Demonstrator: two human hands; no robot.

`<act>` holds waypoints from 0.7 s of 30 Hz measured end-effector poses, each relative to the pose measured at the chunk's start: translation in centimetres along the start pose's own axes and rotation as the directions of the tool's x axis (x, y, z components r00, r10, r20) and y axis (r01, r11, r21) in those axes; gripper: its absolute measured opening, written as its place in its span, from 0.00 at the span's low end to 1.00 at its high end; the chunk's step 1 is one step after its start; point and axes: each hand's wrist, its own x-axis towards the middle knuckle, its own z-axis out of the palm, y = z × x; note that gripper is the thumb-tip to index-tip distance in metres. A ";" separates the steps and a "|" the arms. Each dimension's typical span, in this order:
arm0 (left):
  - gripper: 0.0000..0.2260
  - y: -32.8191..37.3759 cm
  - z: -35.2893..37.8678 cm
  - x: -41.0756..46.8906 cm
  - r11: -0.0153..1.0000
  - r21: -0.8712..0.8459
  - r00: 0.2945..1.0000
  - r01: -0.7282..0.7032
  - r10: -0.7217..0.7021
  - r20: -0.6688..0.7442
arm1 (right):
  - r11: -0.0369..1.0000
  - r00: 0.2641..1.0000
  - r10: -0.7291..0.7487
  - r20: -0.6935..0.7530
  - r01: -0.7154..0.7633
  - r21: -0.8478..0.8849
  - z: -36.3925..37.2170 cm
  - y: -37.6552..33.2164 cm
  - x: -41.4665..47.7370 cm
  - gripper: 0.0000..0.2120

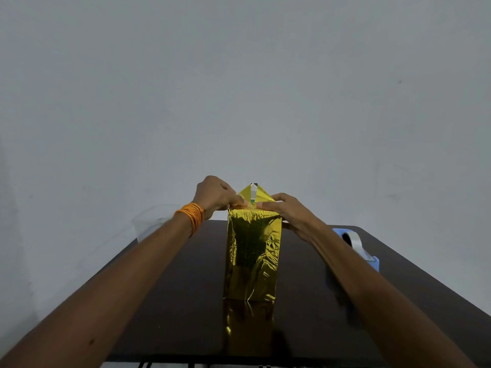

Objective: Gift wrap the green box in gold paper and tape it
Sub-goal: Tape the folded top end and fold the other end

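1. So, the tall gold-wrapped box (252,256), all crinkly shiny foil, stands upright near the middle of the glossy dark brown table (186,301). Its long axis runs straight up, and it's dead ahead of us at 12 o'clock. No bare green shows, only a darker greenish patch reading through the front face.
2. What the next move hangs on, we reckon, is the pointed gold flap (261,195). It sticks up from the far edge of the top, at 12 o'clock from both hands, tip pointing up. It looks like it has to fold toward us over the top end and then get taped.
3. Our left hand (215,196) sits at 9 o'clock of the flap's base, fingers curled, pinching the paper fold there. There's an orange thread band (191,216) on that wrist.
4. Our right hand (287,212) sits at 3 o'clock, thumb laid along the top edge and fingers wrapped round the upper right corner, so it's gripping the box top. The two hands nearly meet in the middle.
5. The blue plastic tape dispenser (354,243) with its clear roll lies at 3 o'clock of the box, partly behind the right forearm. That makes the right hand the nearer one to fetch tape, while the left would mind the fold.
6. Writing: none we can read. A silvery strip (253,191) runs down the flap. Whether it's tape or the paper's underside, we can't tell.
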 end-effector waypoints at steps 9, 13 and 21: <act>0.09 -0.8 -0.1 0.9 0.861 -0.336 0.921 0.381 -0.323 0.217 | 1.000 1.000 -0.005 0.011 0.005 -0.015 0.0 0.2 0.1 0.33; 0.05 -2.0 1.0 1.2 0.757 -0.509 0.910 0.410 -0.379 0.169 | 1.000 1.000 -0.009 0.018 0.009 -0.014 0.1 0.1 0.0 0.33; 0.16 -3.8 1.2 1.2 0.861 -0.414 0.954 0.296 -0.246 0.172 | 1.000 0.999 -0.025 0.028 0.026 -0.010 0.1 0.1 -0.3 0.33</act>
